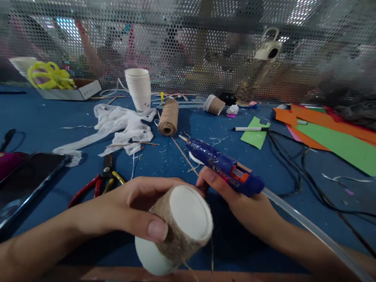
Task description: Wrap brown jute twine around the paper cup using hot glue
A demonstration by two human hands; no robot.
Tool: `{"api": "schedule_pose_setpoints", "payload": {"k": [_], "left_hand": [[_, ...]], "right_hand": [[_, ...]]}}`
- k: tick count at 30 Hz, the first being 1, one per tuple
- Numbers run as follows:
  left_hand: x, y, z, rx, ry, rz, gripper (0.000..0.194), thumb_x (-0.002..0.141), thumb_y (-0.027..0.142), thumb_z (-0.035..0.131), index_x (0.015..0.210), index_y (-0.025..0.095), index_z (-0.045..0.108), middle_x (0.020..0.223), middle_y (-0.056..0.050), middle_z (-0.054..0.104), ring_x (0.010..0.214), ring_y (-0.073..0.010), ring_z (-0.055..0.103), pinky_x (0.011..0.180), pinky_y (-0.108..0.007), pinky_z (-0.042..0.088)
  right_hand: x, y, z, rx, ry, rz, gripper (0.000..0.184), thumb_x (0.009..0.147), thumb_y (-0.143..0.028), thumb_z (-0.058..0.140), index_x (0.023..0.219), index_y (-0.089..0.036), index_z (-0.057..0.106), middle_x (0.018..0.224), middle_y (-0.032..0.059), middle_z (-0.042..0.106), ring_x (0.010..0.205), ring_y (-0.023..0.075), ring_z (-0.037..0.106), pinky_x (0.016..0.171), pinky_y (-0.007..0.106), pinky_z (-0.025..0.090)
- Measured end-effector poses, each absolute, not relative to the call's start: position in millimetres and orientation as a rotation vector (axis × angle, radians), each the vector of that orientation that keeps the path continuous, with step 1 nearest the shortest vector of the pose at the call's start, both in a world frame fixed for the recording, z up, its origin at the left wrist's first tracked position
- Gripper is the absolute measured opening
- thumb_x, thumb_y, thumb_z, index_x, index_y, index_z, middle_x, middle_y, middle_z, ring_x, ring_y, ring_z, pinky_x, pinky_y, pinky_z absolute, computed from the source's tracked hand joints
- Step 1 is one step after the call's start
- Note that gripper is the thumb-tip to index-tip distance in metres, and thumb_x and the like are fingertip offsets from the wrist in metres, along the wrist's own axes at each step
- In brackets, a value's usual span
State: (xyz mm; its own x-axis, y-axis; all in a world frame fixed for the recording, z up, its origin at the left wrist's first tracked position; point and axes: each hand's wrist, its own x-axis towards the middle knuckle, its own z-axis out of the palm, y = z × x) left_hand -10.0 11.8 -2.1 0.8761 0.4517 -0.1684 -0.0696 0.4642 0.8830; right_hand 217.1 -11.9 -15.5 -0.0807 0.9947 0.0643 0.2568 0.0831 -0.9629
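Note:
Near the table's front edge, my left hand (134, 211) is wrapped round a white paper cup (190, 212), which lies tilted with its base toward me. Brown jute twine (178, 242) is wound about the part of the cup near its base, and loose ends hang below. My right hand (229, 194) grips a blue hot glue gun (219, 161), with a long clear glue stick (312, 233) sticking out of its back. The gun's nozzle points up and left, apart from the cup. Behind it lies a roll of jute twine (169, 117), its strand running toward my hands.
White gauzy cloth (123, 126) and red-and-yellow-handled pliers (106, 175) lie left. A stack of paper cups (138, 87) stands behind. Coloured paper (348, 138), a marker (250, 129) and black cables (304, 179) are at right. A perforated metal screen (184, 38) borders the table.

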Motion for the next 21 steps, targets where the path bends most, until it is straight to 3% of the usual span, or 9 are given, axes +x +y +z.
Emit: {"api": "schedule_pose_setpoints", "payload": {"k": [8,14,21], "left_hand": [[-11,12,1,1.022,0.455,0.417,0.051,0.072,0.032,0.083,0.121,0.025,0.072,0.107,-0.002,0.076,0.098,-0.0182,0.067,0.085,-0.023,0.049],[-6,11,-1,0.981,0.550,0.506,0.047,0.076,0.031,0.080,0.121,0.026,0.072,0.104,-0.003,0.078,0.094,-0.0181,0.069,0.086,-0.025,0.051],[0,11,-2,0.937,0.694,0.588,0.034,0.079,0.036,0.077,0.109,0.021,0.077,0.106,-0.006,0.078,0.094,-0.0210,0.071,0.080,-0.023,0.053]], "right_hand": [[219,-19,-15,-1.318,-1.488,0.991,0.032,0.081,-0.053,0.069,0.077,-0.022,0.062,0.068,-0.0017,0.061,0.064,0.0152,0.058,0.065,0.029,0.049],[225,-25,-8,-1.145,-1.648,0.981,0.030,0.090,-0.046,0.062,0.072,-0.022,0.057,0.067,-0.0022,0.056,0.060,0.0128,0.052,0.058,0.027,0.044],[231,-24,-14,-0.971,-1.666,1.309,0.039,0.095,-0.054,0.054,0.074,-0.021,0.056,0.064,-0.0018,0.057,0.059,0.0126,0.057,0.061,0.028,0.047]]}}
